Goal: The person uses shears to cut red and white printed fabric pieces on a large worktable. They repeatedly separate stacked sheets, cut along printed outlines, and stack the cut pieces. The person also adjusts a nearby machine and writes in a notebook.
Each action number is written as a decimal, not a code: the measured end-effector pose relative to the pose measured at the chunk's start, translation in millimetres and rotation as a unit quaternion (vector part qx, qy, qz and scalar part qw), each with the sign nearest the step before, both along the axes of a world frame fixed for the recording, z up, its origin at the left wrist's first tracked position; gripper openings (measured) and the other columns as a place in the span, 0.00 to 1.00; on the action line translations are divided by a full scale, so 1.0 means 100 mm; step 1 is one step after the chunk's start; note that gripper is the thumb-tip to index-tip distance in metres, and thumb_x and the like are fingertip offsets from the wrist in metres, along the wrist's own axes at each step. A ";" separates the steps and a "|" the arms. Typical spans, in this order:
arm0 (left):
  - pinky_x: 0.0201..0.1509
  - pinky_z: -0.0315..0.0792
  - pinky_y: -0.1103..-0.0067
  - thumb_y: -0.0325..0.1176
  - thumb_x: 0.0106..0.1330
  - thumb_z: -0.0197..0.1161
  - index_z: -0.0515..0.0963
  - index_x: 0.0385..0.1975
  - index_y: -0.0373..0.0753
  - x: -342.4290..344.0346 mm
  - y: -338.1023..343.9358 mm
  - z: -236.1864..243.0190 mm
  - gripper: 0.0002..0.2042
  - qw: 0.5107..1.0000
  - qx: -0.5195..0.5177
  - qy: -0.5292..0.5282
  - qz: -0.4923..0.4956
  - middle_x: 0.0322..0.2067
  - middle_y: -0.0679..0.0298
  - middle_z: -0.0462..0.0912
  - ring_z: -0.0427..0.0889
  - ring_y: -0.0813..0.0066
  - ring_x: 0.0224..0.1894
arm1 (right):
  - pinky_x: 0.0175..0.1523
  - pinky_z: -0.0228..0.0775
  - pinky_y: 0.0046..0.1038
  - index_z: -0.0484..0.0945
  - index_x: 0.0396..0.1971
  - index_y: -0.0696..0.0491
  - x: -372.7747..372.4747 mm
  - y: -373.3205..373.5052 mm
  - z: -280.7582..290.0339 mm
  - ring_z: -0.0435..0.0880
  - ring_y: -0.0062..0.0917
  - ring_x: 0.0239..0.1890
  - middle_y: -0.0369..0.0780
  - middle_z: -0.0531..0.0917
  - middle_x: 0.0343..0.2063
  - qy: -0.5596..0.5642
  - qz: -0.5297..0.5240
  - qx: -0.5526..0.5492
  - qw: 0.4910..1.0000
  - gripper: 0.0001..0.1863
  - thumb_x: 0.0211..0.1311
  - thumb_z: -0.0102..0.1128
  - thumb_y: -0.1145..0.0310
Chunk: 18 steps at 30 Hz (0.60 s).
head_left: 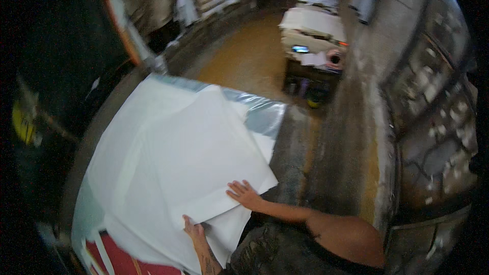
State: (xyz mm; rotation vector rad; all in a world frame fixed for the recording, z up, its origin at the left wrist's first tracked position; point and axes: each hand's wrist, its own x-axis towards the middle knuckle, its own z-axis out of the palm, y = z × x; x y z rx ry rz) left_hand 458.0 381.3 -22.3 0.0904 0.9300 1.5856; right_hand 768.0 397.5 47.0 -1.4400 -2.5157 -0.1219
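Observation:
A large white sheet (204,147), which looks like paper, lies turned at an angle over other white sheets (122,137) on the table. At its near edge, my left hand (194,229) grips the sheet, a finger or thumb showing on top and the rest partly hidden. There the edge stands slightly raised, with a dark gap between it and a white sheet below. My right hand (245,195) rests flat on the same sheet near its right corner, fingers spread and holding nothing.
Shiny plastic (265,114) covers the table's far edge. Red material with white strips (122,257) lies at the near left. Beyond the table stands a dark stand (310,79) bearing stacked pale sheets (313,23), a small lit screen (300,49) and a pinkish roll (334,58).

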 end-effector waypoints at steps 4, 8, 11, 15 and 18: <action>0.56 0.75 0.71 0.33 0.66 0.60 0.70 0.53 0.32 0.02 -0.72 -0.22 0.18 0.976 -0.088 -0.052 0.195 0.47 0.59 0.77 0.77 0.66 0.49 | 0.66 0.49 0.58 0.62 0.65 0.45 -0.13 -0.03 -0.18 0.59 0.42 0.67 0.44 0.60 0.66 0.017 0.087 -0.054 0.995 0.31 0.58 0.49 0.73; 0.56 0.74 0.69 0.29 0.66 0.59 0.68 0.54 0.32 -0.09 -1.48 -0.16 0.18 0.984 -0.086 0.004 0.156 0.47 0.57 0.77 0.77 0.64 0.48 | 0.66 0.46 0.60 0.61 0.66 0.45 -0.28 -0.03 -0.24 0.56 0.45 0.69 0.45 0.61 0.66 -0.026 0.135 -0.088 0.987 0.37 0.53 0.52 0.81; 0.56 0.74 0.69 0.27 0.66 0.58 0.67 0.55 0.31 -0.15 -1.65 0.03 0.18 0.972 -0.087 0.025 0.215 0.47 0.56 0.77 0.77 0.64 0.48 | 0.66 0.44 0.61 0.62 0.65 0.45 -0.30 0.01 -0.24 0.54 0.48 0.69 0.46 0.60 0.66 -0.003 0.171 -0.119 0.978 0.38 0.51 0.51 0.83; 0.57 0.71 0.72 0.24 0.65 0.58 0.66 0.55 0.29 -0.14 -1.50 0.22 0.19 0.948 -0.151 0.142 0.243 0.47 0.57 0.76 0.76 0.66 0.49 | 0.66 0.44 0.62 0.63 0.64 0.46 -0.25 0.23 -0.19 0.56 0.47 0.69 0.48 0.61 0.66 -0.046 0.182 -0.083 0.979 0.36 0.51 0.52 0.82; 0.56 0.69 0.74 0.24 0.62 0.59 0.66 0.55 0.28 -0.15 -1.48 0.21 0.21 0.916 -0.187 0.273 0.226 0.48 0.56 0.76 0.76 0.67 0.50 | 0.66 0.42 0.63 0.63 0.64 0.48 -0.29 0.43 -0.18 0.54 0.47 0.69 0.47 0.59 0.66 -0.029 0.212 -0.062 0.975 0.35 0.52 0.53 0.80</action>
